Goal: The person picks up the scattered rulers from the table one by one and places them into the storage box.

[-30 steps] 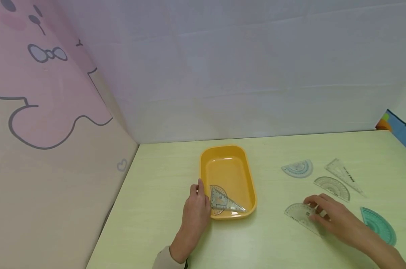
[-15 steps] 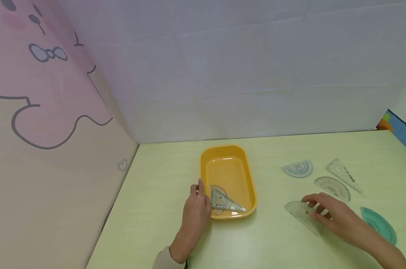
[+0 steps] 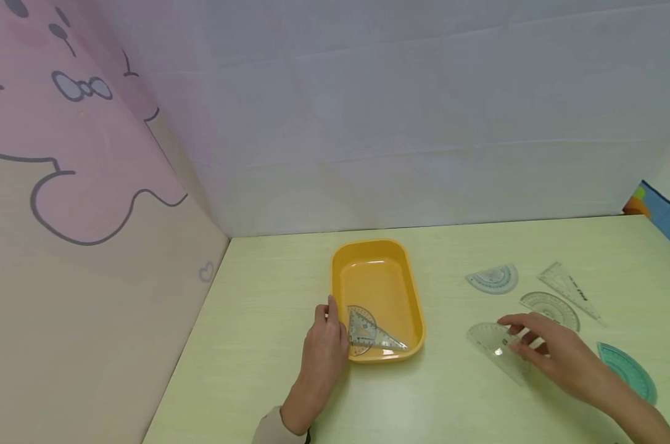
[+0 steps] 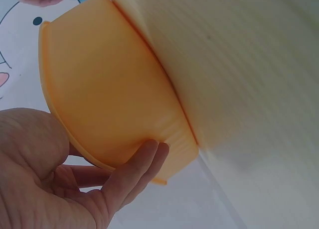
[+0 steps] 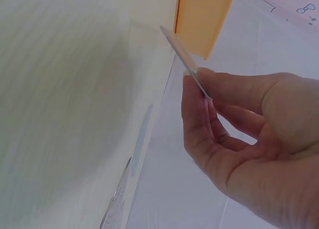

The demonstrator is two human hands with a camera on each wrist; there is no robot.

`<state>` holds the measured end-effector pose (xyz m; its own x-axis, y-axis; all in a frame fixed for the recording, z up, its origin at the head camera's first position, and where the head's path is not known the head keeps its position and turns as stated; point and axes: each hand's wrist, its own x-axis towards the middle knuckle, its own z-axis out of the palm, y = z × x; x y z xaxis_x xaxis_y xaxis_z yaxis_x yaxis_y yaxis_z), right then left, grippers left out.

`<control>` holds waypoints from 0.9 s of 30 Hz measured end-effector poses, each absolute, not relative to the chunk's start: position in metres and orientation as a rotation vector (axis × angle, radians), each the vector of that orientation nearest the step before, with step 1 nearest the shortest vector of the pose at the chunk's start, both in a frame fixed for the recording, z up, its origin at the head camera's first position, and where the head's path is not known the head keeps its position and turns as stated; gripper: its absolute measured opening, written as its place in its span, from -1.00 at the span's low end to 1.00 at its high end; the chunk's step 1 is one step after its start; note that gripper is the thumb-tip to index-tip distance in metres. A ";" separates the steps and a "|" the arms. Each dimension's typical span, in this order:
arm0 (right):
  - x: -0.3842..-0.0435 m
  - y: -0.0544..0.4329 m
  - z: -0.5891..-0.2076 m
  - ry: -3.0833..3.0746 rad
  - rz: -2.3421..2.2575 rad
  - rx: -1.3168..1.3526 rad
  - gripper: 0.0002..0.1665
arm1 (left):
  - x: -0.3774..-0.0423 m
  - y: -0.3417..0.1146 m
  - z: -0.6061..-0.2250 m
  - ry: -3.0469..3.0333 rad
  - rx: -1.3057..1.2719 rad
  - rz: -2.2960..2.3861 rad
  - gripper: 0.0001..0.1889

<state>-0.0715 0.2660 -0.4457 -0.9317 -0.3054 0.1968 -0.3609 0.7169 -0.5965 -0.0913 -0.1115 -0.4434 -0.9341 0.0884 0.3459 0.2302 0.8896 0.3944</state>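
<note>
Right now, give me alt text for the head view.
The right hand pinches a tilted clear protractor; the left hand holds a yellow tray containing two clear pieces. Three more protractors and a triangle lie on the pale green table.

Bare table [image 3: 440, 394] gives the right hand [image 3: 559, 354] a low path leftward to the tray [image 3: 368, 250], whose raised right rim stands across it. Inside, the far half is open; a triangle ruler [image 3: 375, 337] lies near. The left hand [image 3: 325, 348] blocks the tray's near left side; a back wall [image 3: 401, 123] bounds the table's far edge.
</note>
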 end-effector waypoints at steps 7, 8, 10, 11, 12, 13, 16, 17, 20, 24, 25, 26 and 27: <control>-0.074 0.262 -0.442 -2.778 1.016 0.518 -0.45 | -0.091 -0.112 -0.444 -2.739 -0.236 -0.611 -0.49; -0.075 0.262 -0.441 -2.763 1.014 0.518 -0.44 | -0.091 -0.112 -0.444 -2.736 -0.238 -0.610 -0.49; -0.076 0.261 -0.440 -2.735 1.017 0.521 -0.44 | -0.091 -0.112 -0.445 -2.730 -0.243 -0.609 -0.49; -0.076 0.260 -0.439 -2.721 1.017 0.523 -0.43 | -0.092 -0.112 -0.445 -2.727 -0.245 -0.608 -0.49; -0.076 0.260 -0.439 -2.711 1.017 0.522 -0.43 | -0.092 -0.112 -0.445 -2.725 -0.245 -0.608 -0.49; -0.077 0.260 -0.438 -2.710 1.015 0.515 -0.43 | -0.092 -0.112 -0.445 -2.723 -0.246 -0.607 -0.49; -0.078 0.258 -0.437 -2.702 1.017 0.496 -0.44 | -0.092 -0.112 -0.445 -2.718 -0.251 -0.605 -0.49; -0.078 0.258 -0.436 -2.706 1.017 0.486 -0.44 | -0.092 -0.112 -0.445 -2.716 -0.253 -0.605 -0.49; -0.079 0.257 -0.434 -2.713 1.025 0.471 -0.45 | -0.092 -0.112 -0.444 -2.709 -0.256 -0.609 -0.49; -0.081 0.254 -0.432 -2.712 1.042 0.470 -0.47 | -0.092 -0.112 -0.445 -2.720 -0.244 -0.614 -0.48; -0.081 0.254 -0.432 -2.708 1.050 0.474 -0.47 | -0.092 -0.112 -0.445 -2.725 -0.239 -0.615 -0.48; -0.082 0.253 -0.431 -2.701 1.057 0.477 -0.47 | -0.092 -0.112 -0.445 -2.732 -0.234 -0.615 -0.48; -0.082 0.252 -0.431 -2.694 1.069 0.478 -0.47 | -0.092 -0.112 -0.445 -2.737 -0.231 -0.614 -0.48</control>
<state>-0.0821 0.2523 -0.4313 -0.9267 -0.2219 0.3031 -0.3694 0.6856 -0.6273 -0.0922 -0.1119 -0.4450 -0.9339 0.0854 0.3473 0.2255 0.8942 0.3866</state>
